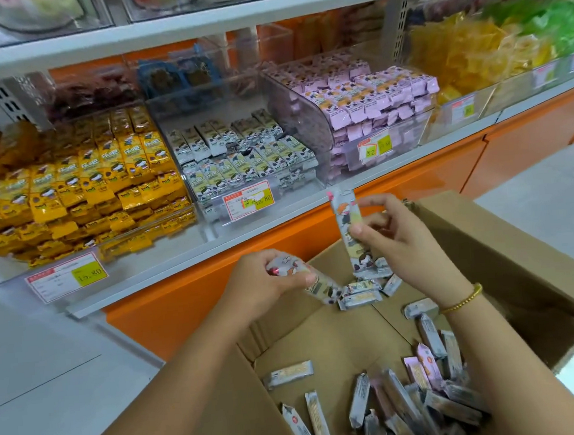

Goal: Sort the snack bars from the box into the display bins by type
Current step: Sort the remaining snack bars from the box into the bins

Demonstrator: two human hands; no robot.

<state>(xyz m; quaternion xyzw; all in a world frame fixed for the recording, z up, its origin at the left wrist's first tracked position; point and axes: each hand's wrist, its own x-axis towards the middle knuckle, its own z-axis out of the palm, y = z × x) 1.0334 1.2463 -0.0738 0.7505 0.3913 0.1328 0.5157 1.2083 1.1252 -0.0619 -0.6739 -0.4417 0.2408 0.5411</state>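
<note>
Above an open cardboard box [487, 253] at lower right, the right hand [397, 243] pinches one snack bar [342, 219] upright, long axis vertical, just below the centre bin [291, 199] of white bars. The left hand [263, 284] grips a bundle of bars [322, 288]. The wrapper print is blurred

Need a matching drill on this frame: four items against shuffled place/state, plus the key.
Column 1
1. yellow bars
2. pink bars
3. left hand
4. right hand

Column 2
A. pinches the upright bar
B. in the bin left of the white bars
C. grips the slanted bar low over the cardboard box
D. in the bin right of the white bars

Pairs: 1-B; 2-D; 3-C; 4-A
</note>
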